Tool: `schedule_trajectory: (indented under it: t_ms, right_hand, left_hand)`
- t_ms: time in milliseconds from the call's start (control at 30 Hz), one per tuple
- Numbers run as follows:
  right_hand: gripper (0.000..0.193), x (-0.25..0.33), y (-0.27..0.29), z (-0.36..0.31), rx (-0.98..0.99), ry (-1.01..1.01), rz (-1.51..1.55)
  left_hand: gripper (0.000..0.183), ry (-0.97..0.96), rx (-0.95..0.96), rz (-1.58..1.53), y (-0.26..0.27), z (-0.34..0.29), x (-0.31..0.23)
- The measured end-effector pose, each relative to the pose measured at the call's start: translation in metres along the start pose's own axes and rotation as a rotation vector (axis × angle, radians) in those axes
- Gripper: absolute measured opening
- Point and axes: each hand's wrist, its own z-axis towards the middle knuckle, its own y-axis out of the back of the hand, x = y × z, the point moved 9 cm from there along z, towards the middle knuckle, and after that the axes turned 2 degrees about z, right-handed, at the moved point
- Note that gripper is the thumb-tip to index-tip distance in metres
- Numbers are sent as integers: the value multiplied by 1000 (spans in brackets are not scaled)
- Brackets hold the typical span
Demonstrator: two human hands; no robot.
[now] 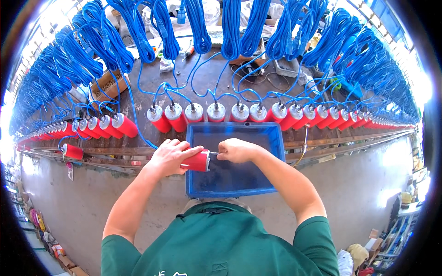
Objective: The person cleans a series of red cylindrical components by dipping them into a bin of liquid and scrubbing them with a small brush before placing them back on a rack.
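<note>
My left hand (171,158) is wrapped round a red cylinder (196,161), which lies on its side with its metal end face turned to the right. A blue cable runs down from the hanging bundles to this cylinder's left end, near my fingers. My right hand (235,151) is closed in a pinch just right of the end face. A short, thin, light piece shows between its fingertips and the cylinder; its kind is too small to tell. Both hands are above a blue plastic tray (281,152), whose dark inside lies beneath them.
Upright red cylinders (216,113) with cabled tops line the table's near edge. Coiled blue cables (231,32) hang in a row beyond them. A lone red cylinder (72,152) lies at the left edge. A cardboard box (109,88) and a grey tray (286,68) sit on the dark table (209,78).
</note>
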Motion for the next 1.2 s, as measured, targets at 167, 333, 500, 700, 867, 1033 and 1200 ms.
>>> schedule_trajectory:
  t_ms: [167, 333, 500, 700, 867, 1033, 1200]
  right_hand:
    - [31, 4, 7, -8, -159, 37, -171]
    - [31, -23, 2, -11, -295, 48, 79]
    - [52, -8, -24, -14, -385, 25, 792]
    - [72, 12, -55, -9, -243, -15, 822]
    - [76, 7, -56, -9, -291, -50, 780]
    - [80, 20, -52, -10, -314, -30, 715]
    - [81, 36, -46, -8, -337, -65, 590]
  left_hand:
    - [100, 20, 22, -5, 0, 2, 0]
    - [102, 24, 2, -28, 2, 2, 0]
    - [103, 23, 4, 3, 0, -1, 2]
    - [98, 106, -232, -11, 12, -23, 9]
    - [94, 761, -738, -440, -22, -118, 58]
    - [63, 975, -513, -1658, -115, -107, 52]
    - [58, 777, -564, -2203, -124, -76, 48]
